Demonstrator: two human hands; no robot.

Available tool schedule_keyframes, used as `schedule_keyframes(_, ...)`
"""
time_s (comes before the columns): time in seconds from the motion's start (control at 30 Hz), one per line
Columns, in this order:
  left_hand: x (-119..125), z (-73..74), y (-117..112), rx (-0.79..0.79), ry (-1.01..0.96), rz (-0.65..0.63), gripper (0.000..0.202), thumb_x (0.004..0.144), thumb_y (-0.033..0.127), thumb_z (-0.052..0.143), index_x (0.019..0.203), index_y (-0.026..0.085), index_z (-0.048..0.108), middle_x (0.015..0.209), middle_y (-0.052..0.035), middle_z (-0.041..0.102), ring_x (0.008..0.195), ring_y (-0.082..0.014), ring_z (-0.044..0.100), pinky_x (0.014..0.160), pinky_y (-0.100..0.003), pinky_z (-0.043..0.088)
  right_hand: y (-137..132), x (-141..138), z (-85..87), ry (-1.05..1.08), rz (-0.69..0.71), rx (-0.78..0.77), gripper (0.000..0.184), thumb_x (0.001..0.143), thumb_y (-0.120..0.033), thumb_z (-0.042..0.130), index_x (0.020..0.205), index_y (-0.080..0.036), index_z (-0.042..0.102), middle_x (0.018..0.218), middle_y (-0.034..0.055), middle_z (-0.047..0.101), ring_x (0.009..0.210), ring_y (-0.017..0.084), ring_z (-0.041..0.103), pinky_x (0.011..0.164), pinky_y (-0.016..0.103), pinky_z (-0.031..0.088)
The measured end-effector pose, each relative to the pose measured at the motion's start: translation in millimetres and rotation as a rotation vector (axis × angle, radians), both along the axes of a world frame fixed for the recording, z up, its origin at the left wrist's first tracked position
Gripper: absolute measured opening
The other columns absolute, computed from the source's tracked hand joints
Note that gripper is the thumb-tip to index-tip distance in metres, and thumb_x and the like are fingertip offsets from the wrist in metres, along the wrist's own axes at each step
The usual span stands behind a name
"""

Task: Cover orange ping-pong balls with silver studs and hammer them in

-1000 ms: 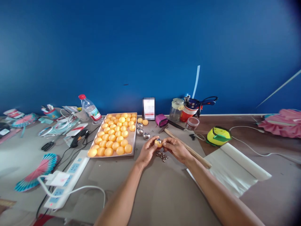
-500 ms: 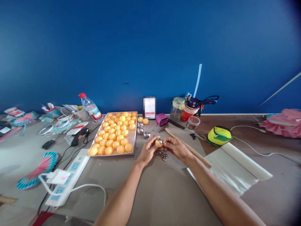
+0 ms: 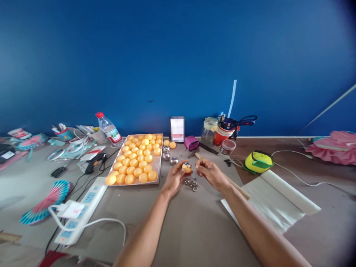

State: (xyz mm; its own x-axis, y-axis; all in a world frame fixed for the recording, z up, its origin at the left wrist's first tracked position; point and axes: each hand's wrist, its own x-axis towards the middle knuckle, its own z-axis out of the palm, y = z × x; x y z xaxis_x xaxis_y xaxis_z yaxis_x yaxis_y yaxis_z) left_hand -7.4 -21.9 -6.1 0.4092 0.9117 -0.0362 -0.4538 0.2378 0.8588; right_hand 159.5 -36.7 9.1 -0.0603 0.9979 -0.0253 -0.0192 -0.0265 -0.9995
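Note:
My left hand holds an orange ping-pong ball between thumb and fingers. Part of the ball's top is covered in shiny silver pieces. Just right of it, my right hand is apart from the ball, thumb and fingertips pinched together; anything between them is too small to make out. Below the ball lies a small pile of shiny metal pieces, tack-like in size. Beyond my left hand sit several silver-covered balls, with two plain orange balls behind them.
A shallow box of orange balls stands to the left, near a power strip and a water bottle. A hammer lies behind my right hand. To the right are white sheet material and a yellow-green case.
My right hand has drawn back slightly to the right, off the ball, opening a gap. My left hand keeps the ball in nearly the same place. The view has shifted a little.

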Motion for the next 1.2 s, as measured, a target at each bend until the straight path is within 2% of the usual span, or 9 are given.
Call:
schedule_keyframes(0.1, -3.5, -0.7, 4.3, -0.016, -0.043, 0.045, 0.040, 0.070, 0.028, 0.068, 0.107, 0.017, 0.058, 0.096, -0.0061, 0.062, 0.079, -0.0146, 0.060, 0.079, -0.031, 0.044, 1.2, 13.2, -0.7, -0.349, 0.068, 0.036, 0.011, 0.069, -0.026, 0.059, 0.077, -0.018, 0.061, 0.068, -0.0003, 0.060, 0.062, 0.013, 0.051, 0.061, 0.025, 0.038)
schedule_keyframes(0.2, -6.4, -2.3, 7.2, -0.013, -0.052, 0.063, 0.041, 0.069, 0.028, 0.069, 0.106, 0.017, 0.058, 0.096, -0.0060, 0.063, 0.080, -0.0152, 0.060, 0.081, -0.033, 0.044, -0.4, 17.0, -4.9, -0.598, 0.183, 0.101, 0.018, 0.070, -0.019, 0.054, 0.084, -0.020, 0.065, 0.087, 0.0033, 0.065, 0.078, 0.017, 0.056, 0.073, 0.027, 0.041)
schedule_keyframes(0.4, -4.9, -3.5, 6.0, 0.004, -0.013, 0.044, 0.040, 0.069, 0.029, 0.069, 0.106, 0.018, 0.058, 0.094, -0.0050, 0.062, 0.080, -0.0159, 0.060, 0.081, -0.034, 0.044, -4.0, 6.6, -10.1, -0.849, 0.255, 0.224, 0.021, 0.069, -0.009, 0.045, 0.073, -0.018, 0.064, 0.079, 0.0048, 0.062, 0.070, 0.015, 0.056, 0.068, 0.025, 0.041)
schedule_keyframes(0.47, -4.1, -2.8, 5.0, 0.004, 0.001, 0.039, 0.040, 0.069, 0.029, 0.068, 0.106, 0.019, 0.058, 0.093, -0.0047, 0.062, 0.080, -0.0158, 0.060, 0.081, -0.034, 0.044, -3.5, 6.1, -11.5, -0.820, 0.224, 0.253, 0.019, 0.069, -0.009, 0.045, 0.069, -0.018, 0.062, 0.076, 0.0042, 0.061, 0.069, 0.014, 0.055, 0.066, 0.025, 0.040)
schedule_keyframes(0.57, -3.5, -1.4, 3.7, 0.002, 0.028, 0.044, 0.039, 0.070, 0.028, 0.068, 0.106, 0.019, 0.058, 0.093, -0.0041, 0.061, 0.080, -0.0150, 0.059, 0.080, -0.033, 0.045, -1.2, 7.6, -13.4, -0.625, 0.126, 0.263, 0.013, 0.070, -0.013, 0.047, 0.068, -0.018, 0.059, 0.072, 0.0025, 0.060, 0.067, 0.014, 0.054, 0.066, 0.025, 0.041)
schedule_keyframes(0.73, -2.6, -1.4, 3.8, 0.011, 0.048, 0.060, 0.036, 0.070, 0.029, 0.067, 0.104, 0.020, 0.060, 0.093, -0.0029, 0.061, 0.080, -0.0137, 0.058, 0.081, -0.033, 0.044, 1.7, 3.8, -10.8, -0.109, -0.072, 0.048, 0.007, 0.072, -0.025, 0.054, 0.074, -0.019, 0.052, 0.056, -0.0043, 0.053, 0.043, 0.008, 0.042, 0.046, 0.022, 0.033)
schedule_keyframes(0.87, -2.3, -4.5, 5.7, 0.013, 0.057, 0.062, 0.036, 0.071, 0.028, 0.066, 0.105, 0.019, 0.058, 0.094, -0.0035, 0.061, 0.080, -0.0134, 0.058, 0.079, -0.030, 0.045, -1.4, -1.4, -5.7, 0.155, -0.043, 0.012, 0.016, 0.070, -0.031, 0.062, 0.071, -0.018, 0.053, 0.051, -0.0068, 0.046, 0.042, 0.005, 0.038, 0.045, 0.021, 0.029)
schedule_keyframes(1.0, -2.4, -6.3, 6.0, 0.007, 0.086, 0.055, 0.039, 0.071, 0.031, 0.066, 0.107, 0.019, 0.057, 0.093, -0.0040, 0.062, 0.078, -0.0137, 0.059, 0.077, -0.030, 0.045, -5.6, -6.1, -1.3, 0.229, 0.069, -0.038, 0.018, 0.069, -0.031, 0.064, 0.079, -0.016, 0.059, 0.064, -0.0012, 0.058, 0.052, 0.008, 0.049, 0.053, 0.023, 0.035)
schedule_keyframes(1.2, -1.3, -5.1, 4.1, 0.040, 0.129, 0.048, 0.040, 0.071, 0.032, 0.065, 0.107, 0.018, 0.058, 0.092, -0.0046, 0.061, 0.079, -0.0141, 0.057, 0.076, -0.029, 0.045, -3.6, -12.8, -5.3, 0.143, -0.023, -0.021, 0.014, 0.067, -0.028, 0.063, 0.073, -0.017, 0.056, 0.056, -0.0045, 0.054, 0.045, 0.007, 0.041, 0.048, 0.022, 0.029)
